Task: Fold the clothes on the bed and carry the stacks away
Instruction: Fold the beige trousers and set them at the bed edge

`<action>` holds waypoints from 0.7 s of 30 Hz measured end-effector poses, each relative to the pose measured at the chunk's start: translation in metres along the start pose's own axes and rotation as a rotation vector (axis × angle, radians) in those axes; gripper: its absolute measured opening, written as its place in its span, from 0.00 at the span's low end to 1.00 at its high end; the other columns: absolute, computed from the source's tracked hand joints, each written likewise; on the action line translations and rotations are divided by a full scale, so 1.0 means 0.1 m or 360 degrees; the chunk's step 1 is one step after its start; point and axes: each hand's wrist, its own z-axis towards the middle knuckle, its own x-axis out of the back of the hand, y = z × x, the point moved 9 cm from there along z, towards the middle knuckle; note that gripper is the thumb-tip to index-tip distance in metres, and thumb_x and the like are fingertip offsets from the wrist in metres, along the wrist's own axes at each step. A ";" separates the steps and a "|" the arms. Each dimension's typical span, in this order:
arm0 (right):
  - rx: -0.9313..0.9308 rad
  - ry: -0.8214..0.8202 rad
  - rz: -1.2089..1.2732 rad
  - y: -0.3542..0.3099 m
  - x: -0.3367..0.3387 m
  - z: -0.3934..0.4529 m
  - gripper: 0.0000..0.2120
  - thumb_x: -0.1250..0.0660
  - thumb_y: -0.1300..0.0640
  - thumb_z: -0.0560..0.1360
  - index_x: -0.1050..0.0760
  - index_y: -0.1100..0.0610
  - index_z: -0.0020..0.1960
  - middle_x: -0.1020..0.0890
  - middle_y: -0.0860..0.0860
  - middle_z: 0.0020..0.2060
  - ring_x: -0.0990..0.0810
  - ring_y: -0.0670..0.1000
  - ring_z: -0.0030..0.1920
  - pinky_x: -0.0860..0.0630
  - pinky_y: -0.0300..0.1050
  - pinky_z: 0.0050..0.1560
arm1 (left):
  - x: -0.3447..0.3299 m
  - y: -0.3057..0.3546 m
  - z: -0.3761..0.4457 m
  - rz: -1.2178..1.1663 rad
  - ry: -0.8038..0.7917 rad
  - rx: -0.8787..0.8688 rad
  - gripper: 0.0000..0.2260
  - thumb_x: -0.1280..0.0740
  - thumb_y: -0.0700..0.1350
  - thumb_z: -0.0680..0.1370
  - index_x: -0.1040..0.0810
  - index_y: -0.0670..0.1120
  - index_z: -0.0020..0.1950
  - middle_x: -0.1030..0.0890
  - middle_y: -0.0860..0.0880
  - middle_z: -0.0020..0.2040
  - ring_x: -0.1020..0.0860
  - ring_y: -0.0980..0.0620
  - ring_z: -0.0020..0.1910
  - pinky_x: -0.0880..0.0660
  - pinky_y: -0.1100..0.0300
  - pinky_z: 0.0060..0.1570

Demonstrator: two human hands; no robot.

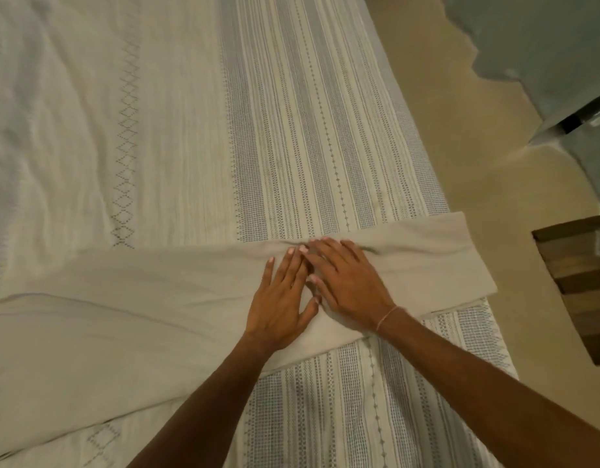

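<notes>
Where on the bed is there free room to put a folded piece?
The widest free patch is the bedspread beyond the beige garment, toward the far-left side. A smaller strip lies near the front edge, between the arms. The middle is crowded: the garment crosses the bed, with the left hand and right hand flat on it.

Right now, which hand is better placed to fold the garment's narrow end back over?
Right hand, probably: it presses flat on the long beige cloth garment nearer that right-side end, while the left hand can pin the middle.

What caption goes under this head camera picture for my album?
Both hands, left hand and right hand, press flat on a beige garment on the striped bedspread.
</notes>
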 end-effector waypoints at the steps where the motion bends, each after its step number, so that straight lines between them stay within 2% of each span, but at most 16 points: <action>1: -0.0044 -0.0070 -0.0023 0.05 -0.14 -0.09 0.26 0.51 0.44 0.85 0.39 0.53 0.80 0.40 0.53 0.80 0.43 0.54 0.80 0.43 0.59 0.77 | 0.02 -0.07 0.02 -0.0019 0.0020 0.0125 0.36 0.49 0.65 0.82 0.52 0.44 0.83 0.53 0.46 0.83 0.56 0.48 0.82 0.49 0.39 0.78; 3: -0.0259 -0.0145 -0.0120 0.48 -0.22 -0.27 0.29 0.55 0.39 0.84 0.49 0.48 0.83 0.50 0.50 0.82 0.53 0.54 0.82 0.50 0.62 0.79 | 0.07 -0.29 -0.03 -0.0050 0.0088 0.0408 0.40 0.48 0.69 0.79 0.52 0.47 0.83 0.53 0.46 0.83 0.55 0.45 0.82 0.54 0.38 0.78; 4: -0.0371 -0.0177 -0.0192 0.75 -0.21 -0.34 0.30 0.57 0.37 0.84 0.52 0.46 0.83 0.53 0.50 0.82 0.55 0.55 0.82 0.52 0.63 0.79 | 0.08 -0.40 -0.07 -0.0036 0.0107 0.0497 0.41 0.48 0.70 0.78 0.53 0.48 0.83 0.54 0.45 0.83 0.55 0.44 0.82 0.55 0.37 0.78; 6: -0.0606 -0.0214 -0.0294 1.32 -0.07 -0.51 0.31 0.59 0.35 0.83 0.56 0.45 0.83 0.54 0.51 0.82 0.55 0.57 0.82 0.54 0.65 0.79 | 0.08 -0.55 -0.15 0.0002 0.0101 0.0576 0.41 0.49 0.72 0.77 0.54 0.51 0.83 0.55 0.45 0.83 0.56 0.43 0.82 0.55 0.34 0.76; 9: -0.1245 -0.0248 -0.0210 2.22 0.14 -0.91 0.36 0.67 0.30 0.79 0.57 0.46 0.83 0.51 0.56 0.82 0.52 0.61 0.81 0.55 0.68 0.77 | 0.11 -0.78 -0.25 0.0029 0.0112 0.0690 0.41 0.51 0.73 0.77 0.55 0.53 0.83 0.55 0.46 0.83 0.57 0.43 0.82 0.54 0.31 0.75; 11: -0.1581 -0.0382 -0.0137 2.54 0.13 -1.22 0.44 0.74 0.27 0.75 0.55 0.49 0.83 0.51 0.60 0.81 0.55 0.62 0.81 0.59 0.69 0.77 | 0.13 -0.92 -0.32 0.0029 0.0103 0.0744 0.40 0.53 0.74 0.77 0.55 0.55 0.83 0.56 0.47 0.83 0.56 0.42 0.82 0.54 0.30 0.74; 12: -0.1657 -0.0405 -0.0132 2.59 0.14 -1.30 0.45 0.74 0.27 0.75 0.55 0.50 0.83 0.51 0.61 0.81 0.56 0.62 0.81 0.60 0.69 0.77 | 0.13 -0.96 -0.35 0.0024 0.0104 0.0754 0.39 0.54 0.74 0.77 0.55 0.55 0.83 0.56 0.46 0.83 0.56 0.42 0.82 0.54 0.30 0.74; 14: -0.1575 -0.0167 -0.0167 2.47 0.23 -1.21 0.40 0.69 0.34 0.79 0.53 0.56 0.83 0.47 0.64 0.80 0.52 0.63 0.81 0.57 0.70 0.76 | 0.12 -0.99 -0.38 0.0027 0.0102 0.0740 0.39 0.53 0.73 0.77 0.55 0.54 0.83 0.57 0.46 0.83 0.58 0.42 0.82 0.55 0.30 0.74; 17: -0.1190 0.0187 -0.0231 1.84 0.33 -0.80 0.32 0.56 0.45 0.83 0.45 0.63 0.80 0.40 0.67 0.78 0.44 0.66 0.78 0.52 0.71 0.76 | 0.08 -0.96 -0.36 -0.0004 0.0095 0.0699 0.39 0.53 0.72 0.78 0.58 0.53 0.83 0.59 0.44 0.83 0.61 0.42 0.81 0.58 0.30 0.75; 19: -0.0919 0.0299 -0.0109 1.17 0.27 -0.53 0.29 0.48 0.49 0.84 0.44 0.63 0.80 0.42 0.65 0.79 0.46 0.65 0.79 0.53 0.67 0.78 | 0.06 -0.96 -0.35 -0.0046 0.0090 0.0642 0.38 0.54 0.71 0.79 0.60 0.53 0.83 0.61 0.44 0.83 0.63 0.42 0.81 0.61 0.32 0.75; 21: -0.0606 0.0253 0.0086 0.34 0.05 -0.24 0.28 0.45 0.51 0.84 0.44 0.62 0.80 0.44 0.63 0.80 0.49 0.61 0.81 0.53 0.64 0.79 | 0.06 -0.99 -0.37 -0.0146 0.0085 0.0553 0.36 0.54 0.67 0.81 0.61 0.52 0.83 0.63 0.45 0.82 0.65 0.43 0.81 0.63 0.36 0.76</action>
